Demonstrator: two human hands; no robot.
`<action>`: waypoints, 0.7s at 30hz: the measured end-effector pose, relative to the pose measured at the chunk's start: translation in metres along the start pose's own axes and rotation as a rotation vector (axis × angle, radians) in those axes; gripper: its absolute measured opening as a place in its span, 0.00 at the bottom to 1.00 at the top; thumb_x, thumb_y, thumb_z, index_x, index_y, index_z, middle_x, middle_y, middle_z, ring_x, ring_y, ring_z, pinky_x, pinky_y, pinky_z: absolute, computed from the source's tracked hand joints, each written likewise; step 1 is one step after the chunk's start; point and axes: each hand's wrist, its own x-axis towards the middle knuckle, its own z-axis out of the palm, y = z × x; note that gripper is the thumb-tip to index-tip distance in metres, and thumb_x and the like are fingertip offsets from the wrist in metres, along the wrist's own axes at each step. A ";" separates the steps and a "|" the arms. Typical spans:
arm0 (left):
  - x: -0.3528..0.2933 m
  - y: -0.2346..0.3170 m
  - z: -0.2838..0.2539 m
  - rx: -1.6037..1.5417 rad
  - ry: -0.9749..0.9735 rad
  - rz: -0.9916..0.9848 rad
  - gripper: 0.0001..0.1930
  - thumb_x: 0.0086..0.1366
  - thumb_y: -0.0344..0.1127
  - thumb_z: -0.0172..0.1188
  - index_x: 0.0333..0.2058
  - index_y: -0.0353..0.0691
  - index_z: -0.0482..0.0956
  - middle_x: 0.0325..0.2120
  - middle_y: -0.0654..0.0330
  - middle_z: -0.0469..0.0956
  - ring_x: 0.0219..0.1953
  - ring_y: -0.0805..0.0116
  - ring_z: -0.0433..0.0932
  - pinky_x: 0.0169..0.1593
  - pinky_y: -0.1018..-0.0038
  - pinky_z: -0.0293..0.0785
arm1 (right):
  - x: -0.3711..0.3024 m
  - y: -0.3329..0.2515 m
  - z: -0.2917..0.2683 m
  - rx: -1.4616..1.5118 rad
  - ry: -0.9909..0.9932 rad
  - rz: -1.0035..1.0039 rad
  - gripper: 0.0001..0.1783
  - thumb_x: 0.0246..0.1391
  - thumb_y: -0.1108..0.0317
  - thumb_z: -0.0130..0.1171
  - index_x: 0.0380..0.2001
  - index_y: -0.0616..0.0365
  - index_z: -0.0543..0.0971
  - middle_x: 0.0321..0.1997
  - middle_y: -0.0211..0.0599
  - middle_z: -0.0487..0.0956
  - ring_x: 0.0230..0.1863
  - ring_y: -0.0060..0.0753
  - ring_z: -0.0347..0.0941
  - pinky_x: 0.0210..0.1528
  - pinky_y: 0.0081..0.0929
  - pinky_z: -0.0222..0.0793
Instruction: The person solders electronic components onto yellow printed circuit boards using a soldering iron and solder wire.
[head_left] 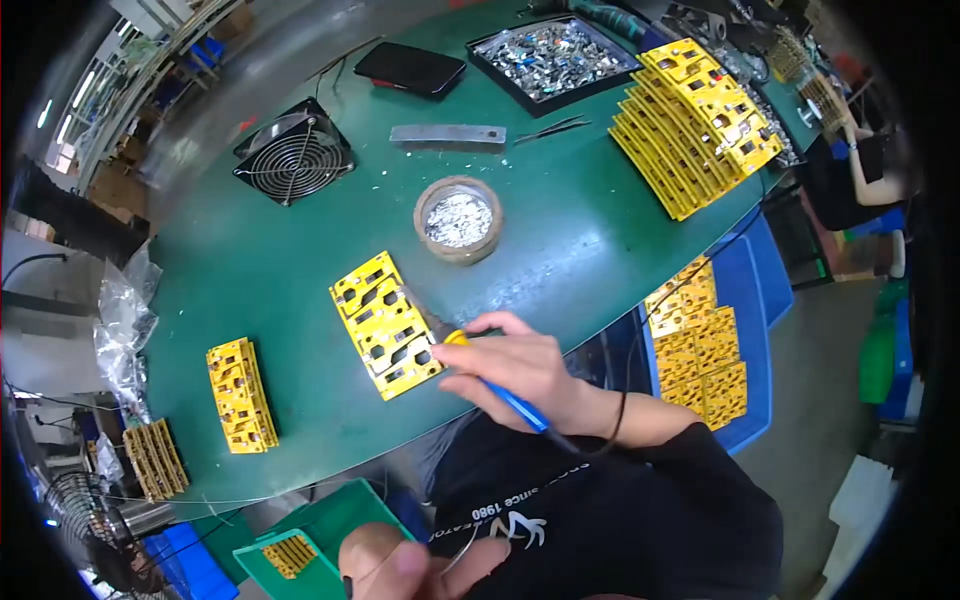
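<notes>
My right hand (520, 370) is closed around a soldering iron (518, 404) with a blue and yellow handle. Its metal front end points up and left over the right edge of a yellow circuit board panel (372, 318) that lies flat on the green table; whether the tip touches is too blurred to tell. Low in the picture, in front of my body and off the table, my left hand (405, 568) is closed with a thin silvery wire (464, 548) between its fingers. Just beyond the panel stands a round brown bowl (427, 236) of small silvery pieces.
Stacked yellow panels stand on the table at left (240, 395) and far right (690, 130). Behind are a fan (295, 155), a clear strip (448, 134), tweezers (553, 130), a black phone-like slab (410, 68) and a parts tray (500, 85). A blue bin (757, 375) and a green bin (262, 560) sit below.
</notes>
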 end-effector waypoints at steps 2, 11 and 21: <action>0.004 -0.007 -0.028 0.048 -0.289 0.019 0.24 0.82 0.32 0.52 0.70 0.28 0.63 0.61 0.50 0.77 0.56 0.60 0.82 0.55 0.63 0.90 | 0.005 -0.003 0.007 -0.025 -0.006 -0.008 0.22 0.55 0.69 0.77 0.52 0.58 0.85 0.39 0.38 0.89 0.38 0.36 0.86 0.52 0.37 0.78; 0.024 -0.019 -0.009 0.190 -0.141 0.322 0.43 0.71 0.54 0.66 0.72 0.28 0.63 0.69 0.48 0.72 0.65 0.46 0.78 0.69 0.65 0.77 | 0.021 -0.005 0.022 -0.063 -0.074 -0.008 0.24 0.57 0.73 0.72 0.58 0.60 0.81 0.43 0.47 0.86 0.45 0.47 0.85 0.53 0.41 0.77; -0.001 -0.130 0.066 0.040 -0.206 -0.606 0.16 0.73 0.26 0.62 0.57 0.31 0.78 0.42 0.44 0.82 0.40 0.45 0.84 0.45 0.58 0.80 | 0.014 -0.003 0.016 -0.148 -0.104 0.011 0.25 0.58 0.72 0.70 0.59 0.62 0.79 0.45 0.48 0.86 0.46 0.49 0.85 0.53 0.42 0.75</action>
